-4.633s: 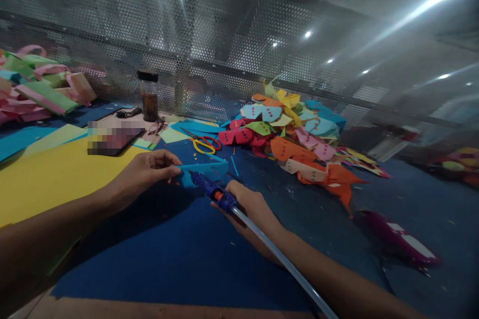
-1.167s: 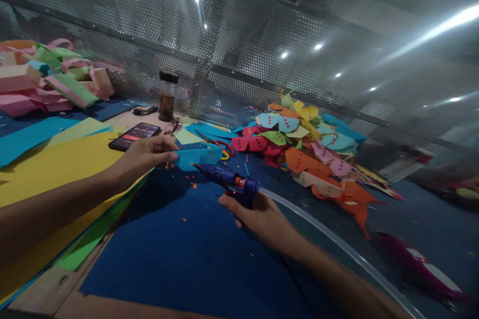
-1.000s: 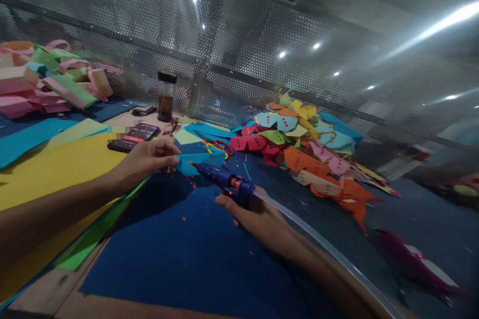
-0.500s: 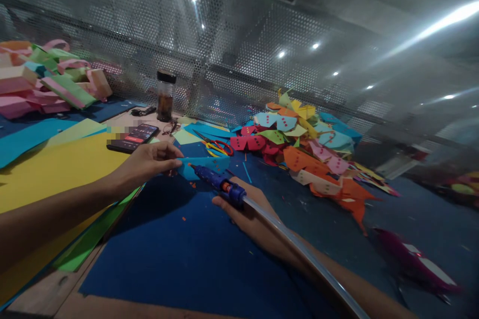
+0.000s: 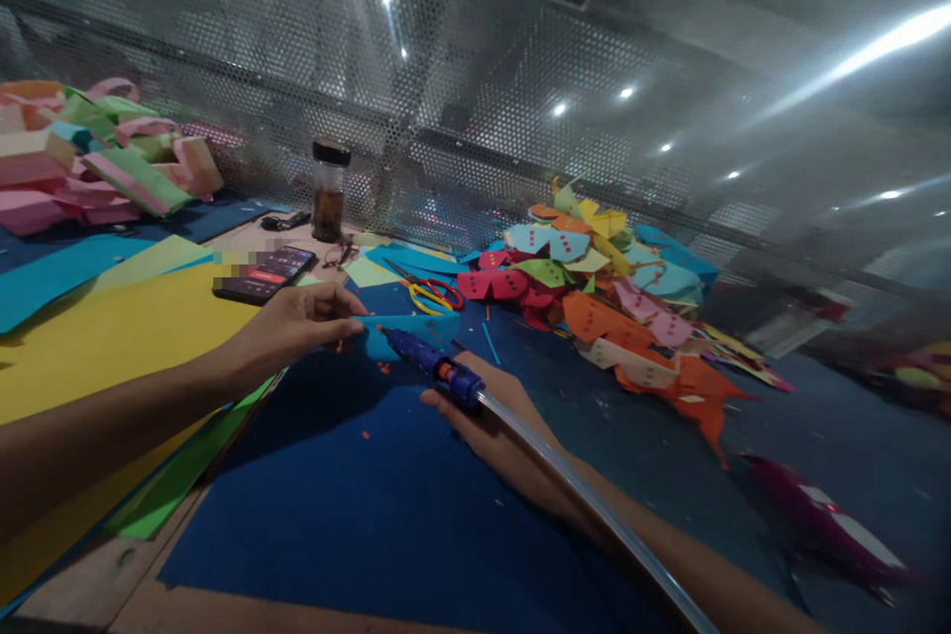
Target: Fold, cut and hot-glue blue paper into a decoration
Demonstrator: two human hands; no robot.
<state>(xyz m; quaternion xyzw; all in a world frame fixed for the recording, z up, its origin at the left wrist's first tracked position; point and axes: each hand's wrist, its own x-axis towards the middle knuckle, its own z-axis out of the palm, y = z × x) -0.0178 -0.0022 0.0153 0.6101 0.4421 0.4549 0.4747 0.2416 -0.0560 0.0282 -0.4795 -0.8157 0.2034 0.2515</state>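
My left hand (image 5: 316, 317) pinches the left end of a light blue paper piece (image 5: 416, 325) between thumb and fingers. A blue glue gun (image 5: 431, 364) is held in my right hand (image 5: 505, 416), and a long clear glue stick (image 5: 586, 495) runs out of its back towards me. The glue gun's tip is at the paper near my left fingertips; whether it touches cannot be made out. Scissors (image 5: 423, 295) with red and yellow handles lie just behind the paper. Small orange paper scraps (image 5: 383, 369) are scattered beneath.
A dark blue sheet (image 5: 334, 505) covers the table's front. On the left lie yellow sheets (image 5: 149, 327), a phone (image 5: 267, 274) and a lidded jar (image 5: 328, 193). Folded paper shapes (image 5: 96, 154) fill the far left; cut paper masks (image 5: 594, 317) pile up right. A purple object (image 5: 817, 515) lies nearer.
The glue gun stays at the paper with only a slight shift, and its glue stick sits a little further left. Both hands keep their holds.
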